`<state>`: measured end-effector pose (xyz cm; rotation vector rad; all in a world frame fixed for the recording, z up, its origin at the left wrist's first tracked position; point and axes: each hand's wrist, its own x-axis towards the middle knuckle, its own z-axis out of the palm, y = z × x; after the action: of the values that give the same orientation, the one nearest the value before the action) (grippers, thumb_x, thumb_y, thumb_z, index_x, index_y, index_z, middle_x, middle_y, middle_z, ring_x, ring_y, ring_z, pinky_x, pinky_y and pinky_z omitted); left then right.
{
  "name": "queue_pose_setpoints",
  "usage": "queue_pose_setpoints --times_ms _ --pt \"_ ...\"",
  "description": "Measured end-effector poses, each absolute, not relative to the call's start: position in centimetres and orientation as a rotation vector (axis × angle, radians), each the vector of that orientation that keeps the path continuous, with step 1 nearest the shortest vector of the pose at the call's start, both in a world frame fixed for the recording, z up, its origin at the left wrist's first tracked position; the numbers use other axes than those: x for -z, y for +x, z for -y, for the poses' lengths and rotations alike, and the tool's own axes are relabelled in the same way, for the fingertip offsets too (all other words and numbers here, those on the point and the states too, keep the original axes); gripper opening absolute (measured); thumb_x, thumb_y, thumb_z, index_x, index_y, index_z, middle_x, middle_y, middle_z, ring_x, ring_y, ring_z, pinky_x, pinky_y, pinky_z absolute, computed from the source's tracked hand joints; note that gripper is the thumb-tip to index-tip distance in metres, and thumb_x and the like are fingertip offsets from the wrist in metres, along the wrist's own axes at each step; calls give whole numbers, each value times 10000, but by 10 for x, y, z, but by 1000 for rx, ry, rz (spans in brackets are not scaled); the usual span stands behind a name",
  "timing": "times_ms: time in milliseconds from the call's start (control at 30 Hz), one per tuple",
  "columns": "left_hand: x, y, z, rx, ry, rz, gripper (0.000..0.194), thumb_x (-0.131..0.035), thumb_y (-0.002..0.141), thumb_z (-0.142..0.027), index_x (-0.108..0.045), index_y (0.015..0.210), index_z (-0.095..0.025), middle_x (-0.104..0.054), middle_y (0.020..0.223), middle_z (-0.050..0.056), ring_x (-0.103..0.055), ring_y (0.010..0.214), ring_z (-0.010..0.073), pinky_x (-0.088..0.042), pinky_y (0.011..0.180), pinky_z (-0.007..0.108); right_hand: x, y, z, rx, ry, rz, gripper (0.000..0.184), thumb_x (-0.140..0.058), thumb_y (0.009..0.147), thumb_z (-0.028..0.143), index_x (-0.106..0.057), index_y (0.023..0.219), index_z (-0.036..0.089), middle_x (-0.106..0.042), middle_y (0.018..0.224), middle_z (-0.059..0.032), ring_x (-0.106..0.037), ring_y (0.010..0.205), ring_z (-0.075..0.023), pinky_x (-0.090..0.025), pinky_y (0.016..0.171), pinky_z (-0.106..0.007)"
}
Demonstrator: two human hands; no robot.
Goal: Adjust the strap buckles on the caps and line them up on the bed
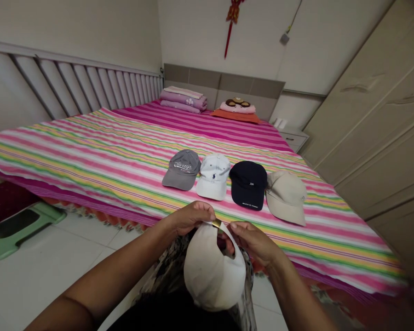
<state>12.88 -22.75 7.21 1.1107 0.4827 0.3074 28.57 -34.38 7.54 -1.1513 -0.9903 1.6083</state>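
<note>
A cream baseball cap (210,271) hangs between my hands, its back opening and strap facing up, with a gold-coloured buckle (216,223) on the strap. My left hand (195,215) pinches the strap just left of the buckle. On the other side, my right hand (250,236) grips the strap's right end, with some fingers showing through the opening. Beyond my hands a row of caps lies on the bed: a grey cap (182,169), a white cap (214,177), a navy cap (249,184) and a beige cap (287,195).
The bed (89,161) has a striped cover and a railing (89,87) along its left. Folded purple bedding (182,100) and an orange pillow (235,116) lie near the headboard. A green stool (31,225) stands at left; a wardrobe (376,115) rises at right.
</note>
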Motion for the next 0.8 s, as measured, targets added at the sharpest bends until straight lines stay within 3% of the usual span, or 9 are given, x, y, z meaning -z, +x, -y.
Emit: queue_pose_setpoints --times_ms 167,367,600,800 --pt "-72 128 225 -272 1081 -484 205 -705 510 -251 -576 580 -107 -545 496 -3 -437 416 67 -305 445 196 -68 291 350 -1647 -1080 981 416 -512 755 505 -566 583 129 -566 456 -23 -433 377 -92 -291 399 -213" --pt "-69 128 221 -284 1050 -447 202 -713 526 -237 -571 594 -110 -561 535 5 -462 454 71 -331 471 198 -63 290 354 -1669 -1091 958 400 -539 741 507 -599 730 111 -598 582 -40 -473 475 -104 -319 441 -211" --pt "-72 129 223 -262 1078 -405 218 -707 551 -194 -555 688 -121 -509 524 -36 -411 437 39 -265 437 165 -65 286 349 -1621 -1048 926 301 -619 712 417 -522 615 148 -524 430 20 -368 355 -67 -250 395 -194" --pt "-72 129 223 -252 1059 -381 308 -732 499 -164 -537 734 -121 -579 598 -7 -488 476 61 -344 467 175 -64 288 350 -1620 -1051 949 323 -606 713 433 -512 589 151 -533 431 13 -395 361 -77 -260 400 -201"
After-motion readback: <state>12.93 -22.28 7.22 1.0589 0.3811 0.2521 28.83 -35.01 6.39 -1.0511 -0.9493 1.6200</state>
